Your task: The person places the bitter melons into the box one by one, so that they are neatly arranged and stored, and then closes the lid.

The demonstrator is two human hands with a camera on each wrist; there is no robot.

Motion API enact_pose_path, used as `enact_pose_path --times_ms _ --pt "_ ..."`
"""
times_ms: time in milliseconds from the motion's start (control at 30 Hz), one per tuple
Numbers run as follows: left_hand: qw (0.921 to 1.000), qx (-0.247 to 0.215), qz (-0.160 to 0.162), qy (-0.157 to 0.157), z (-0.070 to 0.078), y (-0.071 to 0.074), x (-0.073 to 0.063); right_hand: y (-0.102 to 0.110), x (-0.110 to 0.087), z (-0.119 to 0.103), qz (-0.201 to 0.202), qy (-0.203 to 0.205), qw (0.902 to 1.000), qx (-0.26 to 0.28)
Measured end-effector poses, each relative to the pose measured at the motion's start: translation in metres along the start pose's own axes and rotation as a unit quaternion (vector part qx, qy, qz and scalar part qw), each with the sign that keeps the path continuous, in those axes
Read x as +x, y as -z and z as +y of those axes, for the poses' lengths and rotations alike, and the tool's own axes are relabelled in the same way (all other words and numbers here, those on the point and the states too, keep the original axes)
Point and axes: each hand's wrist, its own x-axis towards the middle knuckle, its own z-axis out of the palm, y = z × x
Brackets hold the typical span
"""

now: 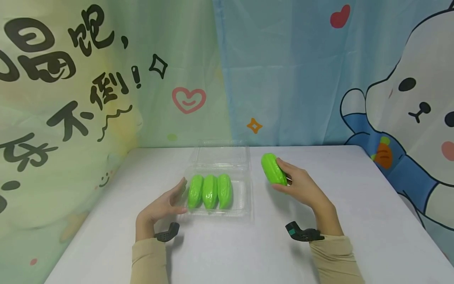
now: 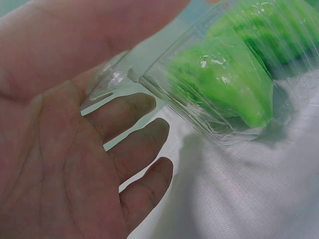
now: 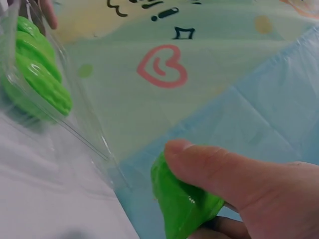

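A clear plastic box (image 1: pixel 241 197) lies on the table with its lid (image 1: pixel 222 156) folded back. Three glossy, ribbed green vegetables (image 1: pixel 210 192) stand side by side in its left and middle part; their exact kind is unclear. My left hand (image 1: pixel 166 203) is at the box's left side, thumb near the front corner, fingers extended along the wall. In the left wrist view the palm (image 2: pixel 60 164) holds nothing. To the right of the box, my right hand (image 1: pixel 301 183) grips a similar green vegetable (image 1: pixel 273 169) between thumb and fingers, above the table.
The white-covered table (image 1: pixel 227 252) ends at a printed curtain (image 1: pixel 283 71) behind it. Each wrist wears a dark camera mount, one on the left (image 1: pixel 168 232) and one on the right (image 1: pixel 304 232). The box's right portion shows bare plastic.
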Motion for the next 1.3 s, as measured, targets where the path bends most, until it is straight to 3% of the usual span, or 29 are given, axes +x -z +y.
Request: enact_pose_path --times_ms 600,1300 --pt "1.0 -0.001 0.0 0.008 0.001 -0.001 0.0 -0.041 0.013 -0.033 -0.002 0.042 0.9991 -0.013" --pt "0.9999 0.004 0.005 0.009 -0.001 -0.001 0.001 -0.086 0.021 -0.052 0.072 0.008 0.9969 -0.028"
